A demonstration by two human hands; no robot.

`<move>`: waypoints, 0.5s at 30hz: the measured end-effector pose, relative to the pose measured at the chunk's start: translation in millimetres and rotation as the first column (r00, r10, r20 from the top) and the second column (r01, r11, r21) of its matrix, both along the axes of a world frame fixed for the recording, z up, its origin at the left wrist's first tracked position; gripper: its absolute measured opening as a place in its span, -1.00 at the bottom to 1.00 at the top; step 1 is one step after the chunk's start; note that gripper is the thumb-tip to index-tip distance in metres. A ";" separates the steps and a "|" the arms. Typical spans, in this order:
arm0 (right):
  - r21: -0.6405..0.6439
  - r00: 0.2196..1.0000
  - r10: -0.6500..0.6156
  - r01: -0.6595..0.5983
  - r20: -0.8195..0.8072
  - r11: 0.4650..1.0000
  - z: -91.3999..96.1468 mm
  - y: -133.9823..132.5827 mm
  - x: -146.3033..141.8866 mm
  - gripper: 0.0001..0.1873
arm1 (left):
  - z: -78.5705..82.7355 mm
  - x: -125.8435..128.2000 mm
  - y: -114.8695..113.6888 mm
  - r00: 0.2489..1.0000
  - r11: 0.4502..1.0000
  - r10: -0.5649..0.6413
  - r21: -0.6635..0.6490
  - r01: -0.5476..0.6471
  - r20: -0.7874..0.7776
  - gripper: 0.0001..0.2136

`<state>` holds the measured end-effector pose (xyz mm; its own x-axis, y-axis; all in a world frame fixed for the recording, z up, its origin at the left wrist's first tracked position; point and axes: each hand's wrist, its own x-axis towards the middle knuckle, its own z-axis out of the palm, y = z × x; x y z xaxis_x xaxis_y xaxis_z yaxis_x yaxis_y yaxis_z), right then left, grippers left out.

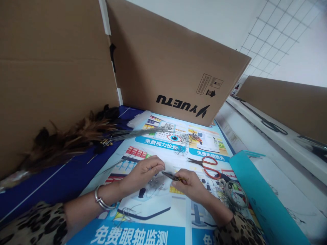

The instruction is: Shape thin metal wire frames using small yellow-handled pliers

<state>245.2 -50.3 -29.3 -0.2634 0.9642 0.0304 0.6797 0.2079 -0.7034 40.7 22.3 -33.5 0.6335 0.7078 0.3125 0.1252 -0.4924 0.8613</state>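
Note:
My right hand (191, 185) is wrapped round a small pair of pliers (171, 176), whose dark jaws point left. Just beyond the jaw tips, my left hand (144, 172) is closed in a pinch on thin wire (156, 183); its fine grey loops show below the fingers, and the exact piece is hard to make out. Red-handled scissors (209, 166) lie open past my right hand. A coil of grey wire (237, 194) rests to the right of my right wrist. Nearer me, a loose tangle of thin wire (127, 212) lies on the printed sheet (176, 207).
Brown feathers (74, 136) and a bundle of straight wires (138, 132) lie at the left. Small wire pieces (182, 146) are scattered farther back. Cardboard walls (163, 61) stand behind and at the left. A turquoise box (258, 190) sits on the right.

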 end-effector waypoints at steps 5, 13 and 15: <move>-0.001 1.000 0.000 0.000 -0.030 1.000 0.5 -2.0 -2.2 -0.84 | 0.2 0.3 -4.1 0.999 0.999 0.036 0.040 -0.037 0.007 -0.79; -0.003 1.000 0.004 -0.004 -0.031 1.000 0.0 -2.9 -4.3 -0.80 | -0.1 0.4 -6.1 0.998 0.997 0.068 0.034 -0.068 0.013 -0.78; -0.005 1.000 0.007 -0.007 -0.030 1.000 0.5 -2.8 -4.4 -0.80 | 0.1 0.7 -5.4 0.998 0.998 0.061 0.016 -0.061 0.022 -0.77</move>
<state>240.8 -53.2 -28.8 -0.2690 0.9626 0.0329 0.6571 0.2084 -0.7244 41.4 16.9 -33.4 0.5823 0.7395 0.3377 0.1370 -0.4987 0.8559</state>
